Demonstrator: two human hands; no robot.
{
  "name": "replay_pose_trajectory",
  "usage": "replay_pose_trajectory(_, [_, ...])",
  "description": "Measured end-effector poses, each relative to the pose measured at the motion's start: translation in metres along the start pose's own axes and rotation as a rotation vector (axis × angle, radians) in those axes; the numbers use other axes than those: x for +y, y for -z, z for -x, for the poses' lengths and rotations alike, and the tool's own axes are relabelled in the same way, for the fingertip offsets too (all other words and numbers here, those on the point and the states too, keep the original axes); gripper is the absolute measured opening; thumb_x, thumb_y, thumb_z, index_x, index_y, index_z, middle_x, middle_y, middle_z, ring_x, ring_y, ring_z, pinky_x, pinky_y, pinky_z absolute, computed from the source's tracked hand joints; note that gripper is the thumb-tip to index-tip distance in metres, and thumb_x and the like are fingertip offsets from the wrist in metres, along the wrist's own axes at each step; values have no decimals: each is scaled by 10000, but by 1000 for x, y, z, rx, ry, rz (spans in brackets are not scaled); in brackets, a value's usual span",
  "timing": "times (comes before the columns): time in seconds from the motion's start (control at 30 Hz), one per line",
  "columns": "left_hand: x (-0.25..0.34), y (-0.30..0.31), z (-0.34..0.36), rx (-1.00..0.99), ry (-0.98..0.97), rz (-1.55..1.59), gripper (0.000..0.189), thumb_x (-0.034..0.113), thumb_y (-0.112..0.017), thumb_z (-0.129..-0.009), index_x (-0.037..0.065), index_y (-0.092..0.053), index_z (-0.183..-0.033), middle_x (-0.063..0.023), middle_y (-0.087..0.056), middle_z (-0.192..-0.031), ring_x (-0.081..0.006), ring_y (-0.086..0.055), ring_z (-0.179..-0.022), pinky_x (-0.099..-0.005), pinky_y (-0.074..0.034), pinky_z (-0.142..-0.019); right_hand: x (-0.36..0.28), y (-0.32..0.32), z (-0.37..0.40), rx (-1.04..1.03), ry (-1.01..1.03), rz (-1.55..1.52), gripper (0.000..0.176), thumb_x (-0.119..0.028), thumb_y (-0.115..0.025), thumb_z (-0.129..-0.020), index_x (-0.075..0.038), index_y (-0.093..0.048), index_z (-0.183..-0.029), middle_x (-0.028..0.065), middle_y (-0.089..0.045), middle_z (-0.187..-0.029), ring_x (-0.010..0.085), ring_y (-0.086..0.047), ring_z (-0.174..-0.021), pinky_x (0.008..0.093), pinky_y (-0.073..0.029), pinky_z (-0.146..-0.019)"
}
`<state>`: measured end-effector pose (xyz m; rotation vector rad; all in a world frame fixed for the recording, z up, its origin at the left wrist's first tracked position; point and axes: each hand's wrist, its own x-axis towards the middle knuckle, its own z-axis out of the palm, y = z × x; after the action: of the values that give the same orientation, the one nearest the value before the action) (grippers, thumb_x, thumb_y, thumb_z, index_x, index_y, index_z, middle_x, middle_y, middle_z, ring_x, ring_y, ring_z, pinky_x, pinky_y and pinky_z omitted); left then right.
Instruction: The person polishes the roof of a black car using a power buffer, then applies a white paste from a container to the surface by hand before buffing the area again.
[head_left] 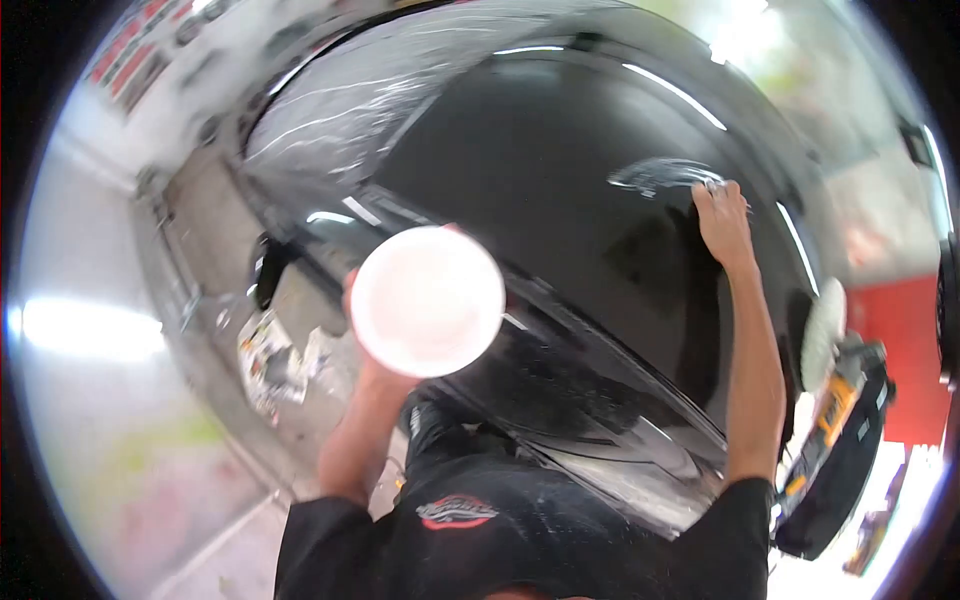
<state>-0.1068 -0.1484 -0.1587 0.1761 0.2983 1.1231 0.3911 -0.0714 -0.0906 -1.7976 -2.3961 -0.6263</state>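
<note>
A round white container is held up in my left hand, whose fingers wrap round its side and are mostly hidden behind it. My right hand is on the glossy black car hood, its fingers pressed together at the end of a curved whitish smear. Whether something small lies under those fingertips cannot be made out. Clear plastic film covers the car's windshield area, to the upper left of the hood.
A yellow and black polisher with a white pad is at the right, beside the car. Crumpled paper lies on the floor at the left, near the car's side mirror. A red panel stands at the far right.
</note>
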Motion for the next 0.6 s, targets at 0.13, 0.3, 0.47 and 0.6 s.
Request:
replay_pose_trajectory(0.13, [-14, -32, -25, -101, 32, 67, 908, 710, -594, -898, 169, -337, -1581, -380, -515, -1380, -534, -609, -1151, -525, -641, -736, -103, 63, -14, -29, -89, -606, 450, -375, -503, -1072, 28, -655, -1203, 223, -629, -1146, 410, -612, -1072, 465, -479, -960])
replay_pose_trajectory(0.3, [-19, -57, -22, -58, 93, 63, 955, 781, -526, -888, 141, -341, -1572, -314, -531, -1411, -506, -617, -1183, -599, -618, -800, -170, 174, -7, 178, 166, -618, 380, -188, -668, -940, -2, -652, -1272, 190, -651, -1228, 389, -621, -1180, 453, -495, -1038])
replay_pose_trajectory(0.47, [-20, -56, -21, -326, 249, 145, 834, 749, -366, -968, 140, -413, -1536, -207, -567, -1428, -450, -654, -1151, -587, -627, -683, -201, 215, -6, 116, 656, -408, 422, -103, -655, -871, 68, -638, -1257, 187, -659, -1235, 329, -637, -1195, 436, -492, -1115])
replay_pose_trajectory(0.6, [-27, -61, -22, -339, 319, 113, 745, 659, -343, -1019, 107, -479, -1499, -155, -612, -1399, -374, -645, -1202, -575, -584, -869, -208, 183, -14, 75, 755, -260, 450, -202, -615, -877, 16, -670, -1267, 152, -620, -1345, 296, -521, -1350, 386, -468, -1135])
